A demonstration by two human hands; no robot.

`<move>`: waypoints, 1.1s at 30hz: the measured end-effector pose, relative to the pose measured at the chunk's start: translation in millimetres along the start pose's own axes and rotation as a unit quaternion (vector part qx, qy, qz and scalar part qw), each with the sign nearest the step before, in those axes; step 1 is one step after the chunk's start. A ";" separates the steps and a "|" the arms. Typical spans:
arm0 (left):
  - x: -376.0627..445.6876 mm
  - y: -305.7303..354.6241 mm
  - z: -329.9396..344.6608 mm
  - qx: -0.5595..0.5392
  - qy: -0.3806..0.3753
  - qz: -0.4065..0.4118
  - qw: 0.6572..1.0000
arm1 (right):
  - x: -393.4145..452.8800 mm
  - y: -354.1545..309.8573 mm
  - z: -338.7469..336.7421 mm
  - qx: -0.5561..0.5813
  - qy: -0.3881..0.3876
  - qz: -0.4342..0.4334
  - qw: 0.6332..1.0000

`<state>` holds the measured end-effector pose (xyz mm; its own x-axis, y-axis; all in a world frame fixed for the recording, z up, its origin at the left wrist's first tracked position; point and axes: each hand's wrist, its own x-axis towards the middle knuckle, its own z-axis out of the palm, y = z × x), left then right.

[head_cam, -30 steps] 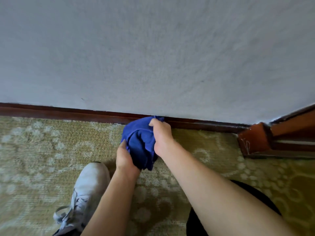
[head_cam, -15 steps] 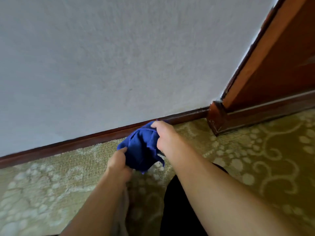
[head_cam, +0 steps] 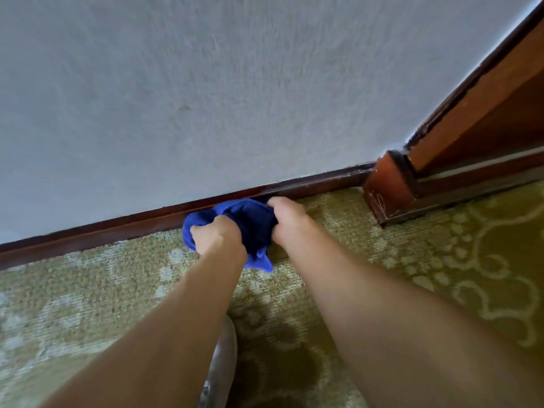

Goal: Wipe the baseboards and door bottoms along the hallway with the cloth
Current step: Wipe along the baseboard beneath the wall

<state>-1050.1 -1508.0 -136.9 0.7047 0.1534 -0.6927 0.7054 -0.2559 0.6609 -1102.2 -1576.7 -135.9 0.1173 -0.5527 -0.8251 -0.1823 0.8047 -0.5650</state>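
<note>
Left hand (head_cam: 219, 235) and right hand (head_cam: 287, 220) both grip a bunched blue cloth (head_cam: 250, 222), fingers curled into it. The cloth touches the dark wooden baseboard (head_cam: 117, 231) above patterned carpet (head_cam: 441, 260). No writing shows anywhere.

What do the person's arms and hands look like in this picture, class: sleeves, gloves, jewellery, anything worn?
Both forearms are bare as far as the frame shows: no sleeves in view. The left hand and the right hand wear no gloves. No watch, bracelet or ring shows on the parts in view, though the fingers are largely hidden. No marks or tattoos are visible.
</note>
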 end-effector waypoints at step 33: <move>-53.5 -47.0 86.3 0.005 -0.270 -0.137 0.953 | 32.5 -59.6 -70.8 -0.084 0.367 -0.215 0.901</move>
<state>-1127.5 -1586.5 -155.8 0.3501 -0.2969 -0.8884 0.8547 -0.2869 0.4327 -1156.6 -1657.9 -128.6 -0.4535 -0.8497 -0.2690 -0.4258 0.4717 -0.7721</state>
